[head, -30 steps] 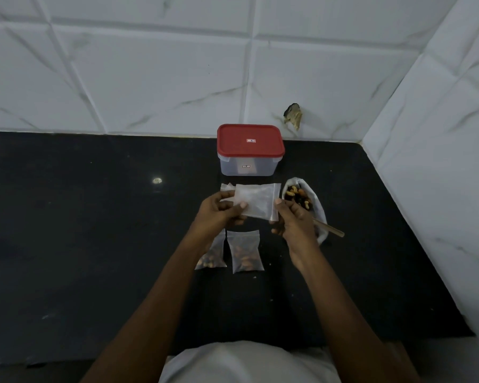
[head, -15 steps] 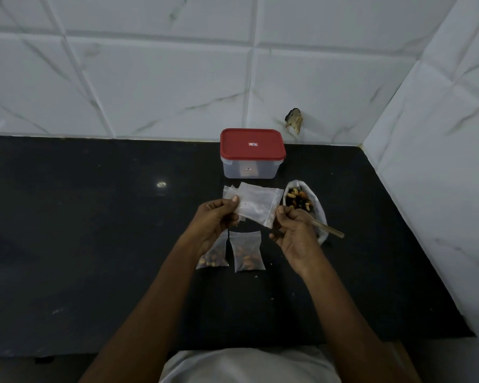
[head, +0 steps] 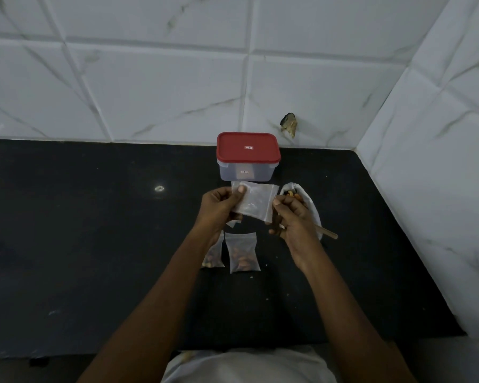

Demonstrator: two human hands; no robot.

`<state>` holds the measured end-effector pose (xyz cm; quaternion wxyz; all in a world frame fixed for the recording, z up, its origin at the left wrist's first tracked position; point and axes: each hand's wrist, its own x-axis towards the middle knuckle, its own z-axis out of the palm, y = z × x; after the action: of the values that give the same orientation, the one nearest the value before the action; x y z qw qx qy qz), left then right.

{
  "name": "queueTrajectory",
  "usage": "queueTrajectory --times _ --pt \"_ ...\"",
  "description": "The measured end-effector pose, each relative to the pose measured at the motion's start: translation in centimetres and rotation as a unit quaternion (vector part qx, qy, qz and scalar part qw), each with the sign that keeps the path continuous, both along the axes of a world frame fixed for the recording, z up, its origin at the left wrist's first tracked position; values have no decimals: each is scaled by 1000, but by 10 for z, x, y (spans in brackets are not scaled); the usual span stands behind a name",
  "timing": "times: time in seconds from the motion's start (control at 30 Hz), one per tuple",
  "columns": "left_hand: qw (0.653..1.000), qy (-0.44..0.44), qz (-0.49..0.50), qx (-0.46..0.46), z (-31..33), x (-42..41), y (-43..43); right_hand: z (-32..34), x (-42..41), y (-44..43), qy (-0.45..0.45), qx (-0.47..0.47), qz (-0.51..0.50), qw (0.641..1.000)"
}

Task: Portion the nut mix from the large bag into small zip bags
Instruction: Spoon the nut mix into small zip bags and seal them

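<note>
Empty zip bag (head: 256,203) held: left hand (head: 217,210) pinches its 9 o'clock edge, right hand (head: 293,219) pinches its 3 o'clock edge.

I see through just one camera, worn on the person's head. It looks forward and down at the black worktop (head: 94,244), quite close. The left hand (head: 219,208) and right hand (head: 293,219) sit near the middle. The tiled wall (head: 150,92) fills the top and right.
</note>
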<state>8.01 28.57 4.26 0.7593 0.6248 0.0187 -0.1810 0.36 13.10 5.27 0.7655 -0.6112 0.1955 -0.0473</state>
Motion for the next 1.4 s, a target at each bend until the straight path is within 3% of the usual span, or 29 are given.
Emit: queueTrajectory --times 0.2,0.4,0.57,0.77,1.23,1.4 --pt "998 -14 5 60 -1 -3 -6 6 1 -11 -19 -34 -12 999" --pt "993 62 -93 -45 -7 -2 11 5 -1 -18 -25 -84 -47 995" --pt "998 -48 -14 47 -9 -6 8 4 -3 -20 -8 -83 -40 996" --pt "985 -150 -30 79 -3 -10 2 5 -2 -24 -3 -104 -59 993" --pt "977 -107 -178 46 11 -5 20 13 2 -33 20 -107 -9 994" --pt "968 -99 -226 42 0 4 31 10 1 -36 20 -147 -4 989"
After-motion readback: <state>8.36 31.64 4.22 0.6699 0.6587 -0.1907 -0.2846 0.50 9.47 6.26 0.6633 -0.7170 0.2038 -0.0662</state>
